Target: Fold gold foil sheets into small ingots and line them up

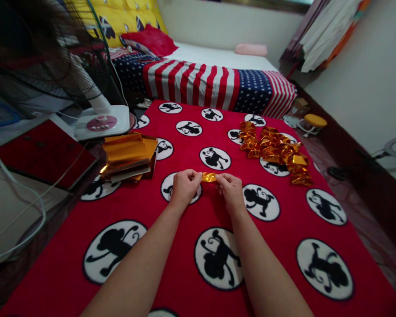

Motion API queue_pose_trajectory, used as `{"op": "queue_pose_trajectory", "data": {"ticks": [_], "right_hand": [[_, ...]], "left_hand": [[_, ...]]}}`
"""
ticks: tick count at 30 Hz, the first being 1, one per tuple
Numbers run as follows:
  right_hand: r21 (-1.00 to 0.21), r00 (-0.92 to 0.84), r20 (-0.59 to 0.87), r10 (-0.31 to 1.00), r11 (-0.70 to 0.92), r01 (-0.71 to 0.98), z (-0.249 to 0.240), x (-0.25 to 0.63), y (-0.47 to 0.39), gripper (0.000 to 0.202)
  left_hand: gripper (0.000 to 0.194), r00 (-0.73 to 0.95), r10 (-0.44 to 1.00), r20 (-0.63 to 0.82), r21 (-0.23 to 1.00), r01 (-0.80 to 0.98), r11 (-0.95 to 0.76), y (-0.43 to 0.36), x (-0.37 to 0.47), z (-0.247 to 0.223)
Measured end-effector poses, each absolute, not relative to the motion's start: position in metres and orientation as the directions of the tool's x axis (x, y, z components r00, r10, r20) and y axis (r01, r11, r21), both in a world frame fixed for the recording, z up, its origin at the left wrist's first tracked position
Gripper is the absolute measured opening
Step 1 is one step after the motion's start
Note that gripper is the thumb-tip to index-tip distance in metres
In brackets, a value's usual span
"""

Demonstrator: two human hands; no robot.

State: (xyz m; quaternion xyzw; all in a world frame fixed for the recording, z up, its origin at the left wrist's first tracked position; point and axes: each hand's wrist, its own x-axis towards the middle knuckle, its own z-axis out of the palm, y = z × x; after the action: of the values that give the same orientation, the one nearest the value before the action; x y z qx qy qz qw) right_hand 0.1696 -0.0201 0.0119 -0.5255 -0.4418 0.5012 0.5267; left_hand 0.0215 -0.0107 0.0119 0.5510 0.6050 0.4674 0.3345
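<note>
Between my two hands is a small folded piece of gold foil paper, held level just above the red cloth. My left hand pinches its left end between thumb and fingers. The right end is pinched by my right hand. Over to the left lies a stack of gold foil paper sheets, uneven at the edges. Several folded gold foil pieces sit in rows at the right, apart from my hands.
A red cloth with black monkey figures in white circles covers the surface. At the left stand a fan with a white base and a red-topped cabinet. A bed with a striped, starred cover is beyond; a yellow stool stands right.
</note>
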Motion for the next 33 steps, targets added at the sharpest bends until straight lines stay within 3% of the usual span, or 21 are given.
{"op": "queue_pose_trajectory", "data": {"ticks": [5,10,15,21,27,33], "right_hand": [[-0.998,0.024,-0.066,0.998,-0.066,-0.015,0.0154,0.1701,-0.0209,0.026],[-0.995,0.088,-0.066,0.994,-0.059,-0.078,0.0162,0.1701,-0.0217,0.024],[-0.995,0.023,-0.077,0.997,-0.075,-0.071,0.0165,0.1710,-0.0224,0.026],[-0.993,0.112,-0.055,0.992,-0.043,-0.106,0.0142,0.1702,-0.0233,0.027],[-0.991,0.020,-0.068,0.997,-0.065,-0.118,0.0151,0.1711,-0.0239,0.025],[-0.991,0.108,-0.029,0.994,-0.015,-0.130,0.0124,0.1695,-0.0233,0.027]], "left_hand": [[0.032,-0.219,0.975,0.046,0.972,0.234,0.007,-0.0100,0.0204,0.0112],[0.032,-0.166,0.983,0.076,0.957,0.289,-0.025,-0.0098,0.0202,0.0104],[0.031,-0.199,0.977,0.073,0.966,0.258,-0.020,-0.0096,0.0201,0.0101],[0.031,-0.146,0.985,0.090,0.951,0.307,-0.041,-0.0100,0.0212,0.0120],[0.032,-0.188,0.981,0.044,0.972,0.233,0.001,-0.0096,0.0204,0.0111],[0.031,-0.149,0.986,0.077,0.958,0.287,-0.031,-0.0100,0.0204,0.0127]]}}
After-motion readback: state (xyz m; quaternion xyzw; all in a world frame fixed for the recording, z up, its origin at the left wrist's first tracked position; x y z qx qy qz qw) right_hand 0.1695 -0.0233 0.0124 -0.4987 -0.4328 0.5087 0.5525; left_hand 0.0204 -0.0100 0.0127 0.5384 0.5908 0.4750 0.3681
